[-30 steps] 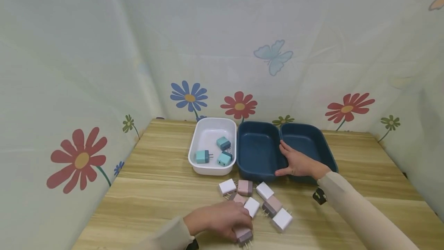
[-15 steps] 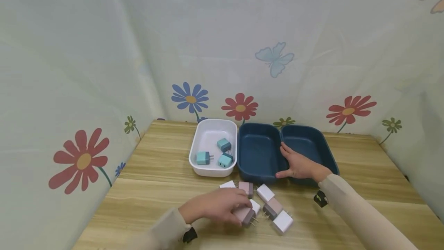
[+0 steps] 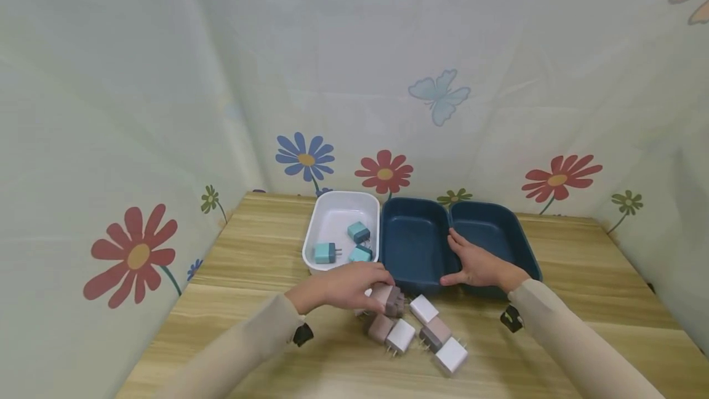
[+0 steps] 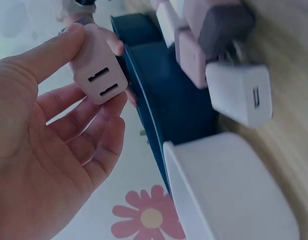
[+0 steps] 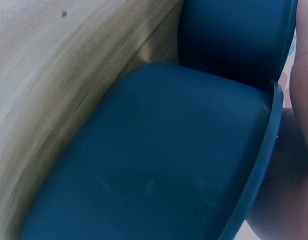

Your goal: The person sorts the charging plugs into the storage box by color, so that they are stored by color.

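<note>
- Fingers of my left hand (image 3: 344, 286) pinch a pink charger (image 4: 97, 66); right hand (image 3: 480, 263), fingers straight, rests on blue trays (image 3: 415, 242).
- Beyond the left fingers, teal chargers (image 3: 323, 253) in the white tray (image 3: 336, 213) seem done.
- Below, loose pink chargers (image 3: 436, 331) and white chargers (image 3: 452, 355) remain.

open wood to the left, clutter below and toward the person

left of the left hand (image 3: 344, 288) and its gripped pink charger (image 4: 96, 57), bare tabletop (image 3: 249, 251) leaves room to pass. just beyond the grip, rims of the white tray (image 3: 339, 214) and left blue bin (image 3: 415, 245) stand in the way. rightward, the right hand (image 3: 477, 262) blocks the junction with the right blue bin (image 3: 490, 229); loose chargers (image 3: 401, 335) crowd the near side.
</note>
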`<state>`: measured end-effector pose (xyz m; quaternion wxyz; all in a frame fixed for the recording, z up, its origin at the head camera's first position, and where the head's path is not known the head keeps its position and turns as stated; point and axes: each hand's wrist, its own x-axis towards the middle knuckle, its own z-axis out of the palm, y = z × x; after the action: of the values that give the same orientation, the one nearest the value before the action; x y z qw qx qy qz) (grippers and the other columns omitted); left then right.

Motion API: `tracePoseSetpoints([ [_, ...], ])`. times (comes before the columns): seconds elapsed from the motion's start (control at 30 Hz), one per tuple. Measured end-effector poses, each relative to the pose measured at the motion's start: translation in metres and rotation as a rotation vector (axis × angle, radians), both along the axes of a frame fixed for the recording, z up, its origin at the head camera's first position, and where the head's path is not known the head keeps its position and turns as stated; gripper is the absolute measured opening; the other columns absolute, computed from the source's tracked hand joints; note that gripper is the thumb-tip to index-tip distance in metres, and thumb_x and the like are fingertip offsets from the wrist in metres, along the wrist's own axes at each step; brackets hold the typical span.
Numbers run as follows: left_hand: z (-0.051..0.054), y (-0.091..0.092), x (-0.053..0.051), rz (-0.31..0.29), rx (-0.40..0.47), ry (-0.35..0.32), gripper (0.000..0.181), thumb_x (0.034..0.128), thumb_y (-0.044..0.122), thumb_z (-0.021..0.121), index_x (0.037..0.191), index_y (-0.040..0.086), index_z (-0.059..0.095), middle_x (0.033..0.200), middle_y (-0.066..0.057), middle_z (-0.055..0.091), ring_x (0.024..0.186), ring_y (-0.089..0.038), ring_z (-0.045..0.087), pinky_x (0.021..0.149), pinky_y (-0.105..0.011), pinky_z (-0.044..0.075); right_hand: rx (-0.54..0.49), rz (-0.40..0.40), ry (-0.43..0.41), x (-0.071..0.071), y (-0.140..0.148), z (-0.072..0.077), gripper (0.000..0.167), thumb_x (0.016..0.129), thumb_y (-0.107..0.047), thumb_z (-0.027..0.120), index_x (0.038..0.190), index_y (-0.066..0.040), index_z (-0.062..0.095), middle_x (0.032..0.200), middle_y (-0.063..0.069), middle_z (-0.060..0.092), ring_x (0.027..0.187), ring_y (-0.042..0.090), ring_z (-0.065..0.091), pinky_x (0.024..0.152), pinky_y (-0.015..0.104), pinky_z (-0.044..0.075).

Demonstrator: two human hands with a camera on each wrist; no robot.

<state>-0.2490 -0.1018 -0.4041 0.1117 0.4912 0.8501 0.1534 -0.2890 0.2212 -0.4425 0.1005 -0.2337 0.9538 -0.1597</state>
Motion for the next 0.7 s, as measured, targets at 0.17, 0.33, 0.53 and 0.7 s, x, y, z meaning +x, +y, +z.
tracePoseSetpoints([
  [0.17, 0.007, 0.004, -0.013, 0.072, -0.013, 0.002, 0.041, 0.0864, 0.034, 0.069, 0.121, 0.013, 0.059, 0.11, 0.004, 0.058, 0.09, -0.007, 0.053, 0.076, -0.019, 0.045, -0.005, -0.004, -0.01, 0.0, -0.001, 0.001, 0.107, 0.077, -0.052, 0.072, 0.143, 0.014, 0.02, 0.152, 0.029, 0.008, 0.134, 0.045, 0.025, 0.104, 0.054, 0.028],
  [0.33, 0.007, 0.009, -0.026, 0.145, -0.042, 0.001, 0.042, 0.087, 0.035, 0.068, 0.122, 0.015, 0.057, 0.111, 0.005, 0.059, 0.091, -0.008, 0.052, 0.079, -0.021, 0.046, 0.01, 0.0, 0.001, -0.001, -0.001, 0.001, 0.108, 0.076, -0.054, 0.072, 0.142, 0.014, 0.021, 0.152, 0.03, 0.009, 0.134, 0.045, 0.025, 0.104, 0.054, 0.028],
  [0.53, 0.005, 0.015, -0.044, 0.156, -0.048, 0.028, 0.041, 0.0848, 0.033, 0.071, 0.119, 0.014, 0.059, 0.106, 0.004, 0.062, 0.086, -0.009, 0.053, 0.077, -0.023, 0.046, 0.018, 0.0, 0.002, -0.001, 0.0, -0.001, 0.109, 0.075, -0.056, 0.071, 0.142, 0.015, 0.021, 0.152, 0.03, 0.009, 0.134, 0.045, 0.026, 0.104, 0.054, 0.028],
  [0.7, 0.003, 0.019, -0.056, 0.174, -0.032, 0.042, 0.04, 0.0849, 0.032, 0.072, 0.118, 0.013, 0.059, 0.102, 0.003, 0.061, 0.083, -0.011, 0.053, 0.071, -0.023, 0.046, 0.019, -0.001, 0.003, -0.002, -0.001, 0.001, 0.11, 0.075, -0.058, 0.07, 0.142, 0.015, 0.021, 0.151, 0.03, 0.009, 0.133, 0.045, 0.026, 0.104, 0.054, 0.028],
])
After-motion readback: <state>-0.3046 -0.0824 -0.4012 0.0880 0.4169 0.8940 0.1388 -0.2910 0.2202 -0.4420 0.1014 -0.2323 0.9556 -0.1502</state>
